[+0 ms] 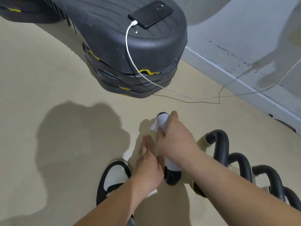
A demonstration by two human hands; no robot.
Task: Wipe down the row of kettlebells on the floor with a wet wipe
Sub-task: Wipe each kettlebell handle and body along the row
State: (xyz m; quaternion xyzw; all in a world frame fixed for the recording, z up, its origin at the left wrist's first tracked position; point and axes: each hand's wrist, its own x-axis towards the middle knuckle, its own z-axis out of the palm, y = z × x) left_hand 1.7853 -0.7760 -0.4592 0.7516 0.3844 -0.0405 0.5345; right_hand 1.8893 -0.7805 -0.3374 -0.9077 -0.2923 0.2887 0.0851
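The right hand (175, 141) is down on the first kettlebell's handle (173, 176), fingers and thumb curled round the wet wipe (161, 121) and clamping it over the black bar. The left hand (148, 162) lies at nine o'clock of it, fingers straight and flat against the pale body (154, 134) of the bell, bracing it and grasping nothing. This bell sits on the beige floor (48, 70) at the near end of the row, and the other kettlebells (241, 165) run off toward four o'clock, handles arching one behind another.

By the look of it the bell is a dense, rigid lump: heavy enough to stay put under a rub, though a hard push could rock it, so the flat hand on its flank makes sense. The handle is a thick round loop with a matte coat that should drag on damp cloth. The wipe is thin and limp and likely to bunch, so it is best wrapped round the bar and slid along. To shift a bell, the crown of the loop is the place to take it.

At twelve o'clock stands a stack of black step platforms (130, 46), ridged on top with yellow flashes. On it lies a glossy phone (150, 13), its white cable (130, 51) trailing down toward the grey wall (244, 70) at two o'clock. A black-and-white shoe (115, 176) sits at seven o'clock of the left hand
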